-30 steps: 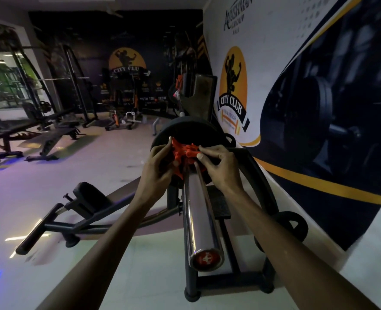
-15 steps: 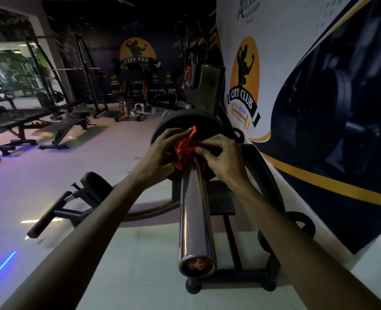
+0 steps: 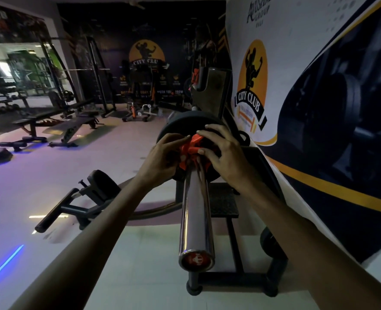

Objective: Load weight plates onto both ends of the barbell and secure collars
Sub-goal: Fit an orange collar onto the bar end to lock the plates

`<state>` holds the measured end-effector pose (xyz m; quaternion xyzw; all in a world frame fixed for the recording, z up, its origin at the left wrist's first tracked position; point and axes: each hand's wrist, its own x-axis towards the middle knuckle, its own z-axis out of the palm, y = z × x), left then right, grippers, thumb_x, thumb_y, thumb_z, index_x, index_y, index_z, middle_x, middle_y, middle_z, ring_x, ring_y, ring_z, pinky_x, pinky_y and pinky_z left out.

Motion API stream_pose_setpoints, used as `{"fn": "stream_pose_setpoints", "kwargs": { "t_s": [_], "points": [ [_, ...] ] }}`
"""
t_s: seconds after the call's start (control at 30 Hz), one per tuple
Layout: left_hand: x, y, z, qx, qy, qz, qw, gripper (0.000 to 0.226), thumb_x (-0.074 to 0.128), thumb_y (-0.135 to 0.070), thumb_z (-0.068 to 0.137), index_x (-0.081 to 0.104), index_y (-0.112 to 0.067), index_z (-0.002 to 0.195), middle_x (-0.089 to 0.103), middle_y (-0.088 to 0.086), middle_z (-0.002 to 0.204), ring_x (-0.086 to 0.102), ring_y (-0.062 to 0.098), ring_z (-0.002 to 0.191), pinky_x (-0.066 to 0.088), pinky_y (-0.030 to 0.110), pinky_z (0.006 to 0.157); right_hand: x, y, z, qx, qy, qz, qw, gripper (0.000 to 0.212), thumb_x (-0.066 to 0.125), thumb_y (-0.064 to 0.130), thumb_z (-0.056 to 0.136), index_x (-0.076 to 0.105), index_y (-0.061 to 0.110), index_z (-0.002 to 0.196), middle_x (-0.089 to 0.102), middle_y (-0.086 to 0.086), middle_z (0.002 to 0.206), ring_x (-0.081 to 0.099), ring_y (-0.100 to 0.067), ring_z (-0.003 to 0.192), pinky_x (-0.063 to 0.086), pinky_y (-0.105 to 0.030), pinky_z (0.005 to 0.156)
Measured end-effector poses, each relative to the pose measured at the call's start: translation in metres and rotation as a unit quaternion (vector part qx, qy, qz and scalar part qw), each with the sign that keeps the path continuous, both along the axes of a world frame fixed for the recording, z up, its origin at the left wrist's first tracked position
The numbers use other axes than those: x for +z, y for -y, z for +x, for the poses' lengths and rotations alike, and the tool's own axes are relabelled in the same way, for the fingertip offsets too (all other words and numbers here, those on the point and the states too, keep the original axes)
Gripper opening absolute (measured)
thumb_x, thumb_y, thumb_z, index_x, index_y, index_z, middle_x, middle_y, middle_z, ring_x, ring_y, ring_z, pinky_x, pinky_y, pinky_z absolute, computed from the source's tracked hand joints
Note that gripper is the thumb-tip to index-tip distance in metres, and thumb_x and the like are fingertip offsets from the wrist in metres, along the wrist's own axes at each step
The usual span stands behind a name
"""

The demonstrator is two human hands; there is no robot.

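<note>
A chrome barbell sleeve (image 3: 195,211) points toward me, ending in a red end cap (image 3: 196,261). A black weight plate (image 3: 186,124) sits on the sleeve at its far end. An orange-red collar (image 3: 190,148) is around the sleeve, right against the plate. My left hand (image 3: 162,157) grips the collar from the left. My right hand (image 3: 221,151) holds it from the right, thumb on the collar and fingers spread over the plate. Both hands hide much of the collar.
The bar rests on a black rack (image 3: 234,265) beside the banner wall (image 3: 319,86) on the right. A padded machine arm (image 3: 80,198) lies low on the left. Benches (image 3: 50,128) and racks stand farther back across the floor.
The collar's raised orange lever has come down flat against the collar. My right fingers have opened out over the plate. The view has moved slightly closer.
</note>
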<state>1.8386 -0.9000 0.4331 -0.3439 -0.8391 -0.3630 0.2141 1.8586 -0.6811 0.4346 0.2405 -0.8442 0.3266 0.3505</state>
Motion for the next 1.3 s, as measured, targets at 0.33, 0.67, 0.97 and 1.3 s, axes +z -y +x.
{"fn": "stream_pose_setpoints", "kwargs": {
  "t_s": [0.33,0.67,0.97,1.3],
  "points": [
    [-0.016,-0.002,0.001,0.047,0.013,0.095,0.994,0.031,0.075,-0.016,0.092,0.073,-0.002,0.120,0.069,0.007,0.120,0.072,0.019,0.103,0.063,0.041,0.087,-0.009,0.007,0.008,-0.015,-0.025,-0.093,0.995,0.038,0.079,0.018,0.088,0.070,0.011,0.124,0.068,-0.004,0.128,0.061,-0.011,0.123,0.049,-0.028,0.108],
    [-0.013,-0.001,0.007,0.043,0.014,0.085,0.995,0.031,0.073,-0.021,0.095,0.073,-0.003,0.120,0.066,0.006,0.123,0.071,0.018,0.105,0.064,0.037,0.088,-0.009,0.009,0.011,-0.025,-0.015,-0.131,0.991,0.030,0.083,0.020,0.084,0.075,0.010,0.111,0.073,-0.001,0.114,0.067,-0.009,0.111,0.053,-0.027,0.100],
    [-0.008,0.000,0.027,0.059,0.020,0.065,0.996,0.033,0.068,-0.023,0.099,0.071,-0.005,0.126,0.072,0.008,0.122,0.073,0.014,0.103,0.062,0.026,0.089,0.001,0.008,0.026,-0.031,0.090,-0.100,0.990,0.039,0.076,0.024,0.090,0.068,0.015,0.127,0.066,0.000,0.134,0.058,-0.011,0.128,0.046,-0.034,0.112],
    [-0.030,0.018,0.137,0.086,0.042,0.093,0.991,0.028,0.064,-0.025,0.102,0.069,-0.007,0.123,0.073,0.004,0.118,0.071,0.009,0.105,0.060,0.021,0.087,-0.032,-0.010,0.131,-0.042,0.091,-0.114,0.988,0.033,0.063,0.022,0.100,0.064,0.013,0.132,0.063,-0.005,0.131,0.060,-0.010,0.117,0.054,-0.019,0.091]
  ]
}}
